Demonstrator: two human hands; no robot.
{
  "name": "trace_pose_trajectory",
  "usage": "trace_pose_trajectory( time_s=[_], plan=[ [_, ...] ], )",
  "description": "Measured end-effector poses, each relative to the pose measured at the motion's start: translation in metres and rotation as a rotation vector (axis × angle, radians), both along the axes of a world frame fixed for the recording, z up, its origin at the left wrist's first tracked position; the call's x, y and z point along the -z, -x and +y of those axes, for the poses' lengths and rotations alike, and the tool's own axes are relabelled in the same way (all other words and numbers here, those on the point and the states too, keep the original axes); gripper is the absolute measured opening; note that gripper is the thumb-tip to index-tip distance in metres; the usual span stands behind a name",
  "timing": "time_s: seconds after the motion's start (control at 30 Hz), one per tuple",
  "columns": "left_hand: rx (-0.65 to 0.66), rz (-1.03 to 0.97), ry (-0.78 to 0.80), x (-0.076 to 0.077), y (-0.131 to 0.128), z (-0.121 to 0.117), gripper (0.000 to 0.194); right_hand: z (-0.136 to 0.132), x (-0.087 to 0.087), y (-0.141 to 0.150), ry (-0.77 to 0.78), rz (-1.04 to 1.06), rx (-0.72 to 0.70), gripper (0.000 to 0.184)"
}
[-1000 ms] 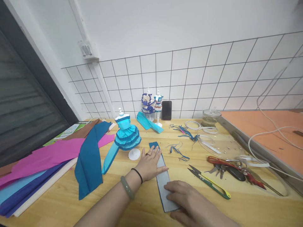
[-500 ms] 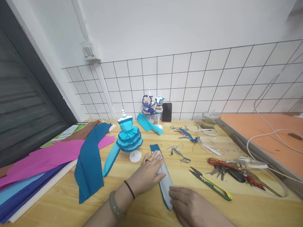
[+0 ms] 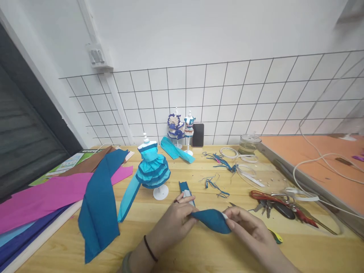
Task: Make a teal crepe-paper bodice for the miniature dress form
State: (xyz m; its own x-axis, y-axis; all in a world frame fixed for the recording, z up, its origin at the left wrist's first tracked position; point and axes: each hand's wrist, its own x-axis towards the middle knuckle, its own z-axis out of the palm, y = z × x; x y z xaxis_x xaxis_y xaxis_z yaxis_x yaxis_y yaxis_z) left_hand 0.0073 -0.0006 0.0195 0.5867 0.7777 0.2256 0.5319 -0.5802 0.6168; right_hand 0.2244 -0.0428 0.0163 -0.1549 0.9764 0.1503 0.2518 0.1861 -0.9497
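Note:
A dark teal crepe paper strip (image 3: 213, 220) with a whitish layer along one face is between my two hands. My left hand (image 3: 179, 216) pinches it around the middle. Its far end still lies on the table, white face up. My right hand (image 3: 250, 227) grips the near end between thumb and fingers, and that half is lifted and twisted so the teal face shows. Beyond my left hand stands a small dress form in a tiered turquoise dress (image 3: 153, 170) with dark teal edging. Green-yellow thread snips (image 3: 275, 236) lie mostly hidden behind my right hand.
Crepe paper sheets (image 3: 54, 185) in several colours cover the left side, a dark teal piece (image 3: 99, 204) on top. Two smaller dress forms (image 3: 189, 131) and a phone (image 3: 198, 135) stand by the wall. Keys (image 3: 265, 206), thread scraps (image 3: 216, 187) and a glass jar (image 3: 249, 144) are on the right.
My right hand has lifted the strip's near end off the table and turned it over. My left hand has gone from lying flat on the strip to pinching it.

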Motion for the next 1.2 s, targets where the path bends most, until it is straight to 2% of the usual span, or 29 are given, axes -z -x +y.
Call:
trace_pose_trajectory(
  time_s=[0.13,0.23,0.33,0.43,0.53,0.6,0.73,0.8,0.93,1.1,1.2],
  plan=[
    [-0.053,-0.060,0.020,-0.002,0.000,-0.002,0.015,0.004,0.010,0.000,-0.001,0.077,-0.077,0.039],
    [-0.002,-0.087,0.050,-0.004,-0.003,-0.006,0.015,0.005,0.011,0.007,0.031,0.069,-0.064,0.032],
    [0.049,-0.071,0.122,-0.005,-0.008,-0.012,0.016,0.006,0.009,0.015,0.132,0.181,-0.032,0.025],
    [0.045,-0.110,0.288,-0.005,-0.010,-0.017,0.013,0.010,0.008,0.017,0.225,0.295,-0.023,0.028],
    [0.030,-0.226,0.523,-0.004,-0.009,-0.019,0.007,0.016,0.007,0.011,0.263,0.413,0.046,0.037],
    [0.023,-0.295,0.662,-0.004,-0.007,-0.018,0.005,0.021,0.007,0.005,0.308,0.518,0.103,0.036],
    [-0.029,-0.386,0.885,-0.007,-0.002,-0.013,0.021,0.029,0.004,-0.008,0.347,0.639,0.213,0.025],
    [-0.039,-0.419,0.905,-0.008,0.001,-0.010,0.026,0.032,0.003,-0.014,0.327,0.626,0.233,0.027],
    [-0.079,-0.445,0.810,-0.005,0.008,-0.002,0.027,0.038,0.004,-0.022,0.276,0.582,0.213,0.030],
    [-0.199,-0.366,0.802,0.005,0.017,0.006,0.035,0.042,0.013,-0.027,0.222,0.455,0.278,0.032],
    [-0.238,-0.350,0.785,0.005,0.020,0.009,0.036,0.043,0.016,-0.029,0.237,0.382,0.276,0.028]
  ],
)
